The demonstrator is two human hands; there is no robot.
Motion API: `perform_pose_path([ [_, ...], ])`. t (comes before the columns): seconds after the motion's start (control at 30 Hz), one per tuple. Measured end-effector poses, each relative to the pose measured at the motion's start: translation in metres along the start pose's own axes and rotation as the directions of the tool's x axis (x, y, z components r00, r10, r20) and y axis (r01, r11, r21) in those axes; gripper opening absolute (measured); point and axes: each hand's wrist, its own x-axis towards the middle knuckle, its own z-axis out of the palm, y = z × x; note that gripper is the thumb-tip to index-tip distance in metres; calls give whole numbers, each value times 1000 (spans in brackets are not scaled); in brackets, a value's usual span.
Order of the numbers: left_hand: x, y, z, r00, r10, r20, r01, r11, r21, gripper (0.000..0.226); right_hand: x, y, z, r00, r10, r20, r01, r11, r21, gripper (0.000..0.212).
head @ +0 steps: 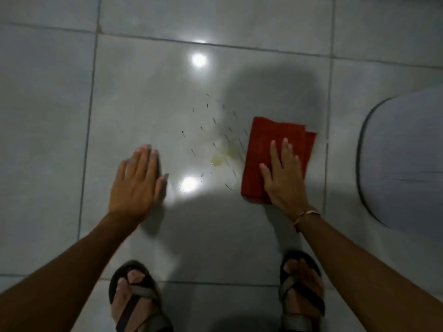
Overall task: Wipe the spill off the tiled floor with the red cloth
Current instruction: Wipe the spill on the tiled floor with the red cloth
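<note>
A folded red cloth (268,140) lies flat on the glossy grey tiled floor (143,92), right of centre. My right hand (282,176) presses flat on the cloth's lower half, fingers spread. Just left of the cloth is the spill (221,155): a small yellowish puddle with many thin dark specks scattered around and above it. The cloth's left edge touches the spill's right side. My left hand (136,178) rests flat and open on the bare tile, left of the spill, holding nothing.
My two feet in strapped sandals (136,298) (302,288) stand at the bottom of the view. A large pale rounded object with a dark rim (402,159) sits on the floor at the right edge. Light reflections glare on the tile.
</note>
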Motion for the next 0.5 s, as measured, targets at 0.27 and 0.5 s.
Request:
perform_pose_path([
  [0.27,21,-44,81,937,103,-335,-109,994,0,68,139,-67,39,951,-141,-276,101,983,-155,78],
  [0.5,15,-48,79,933,82,-349,-87,996,2,67,50,-88,91,821,-570,-25,550,802,-231,81],
])
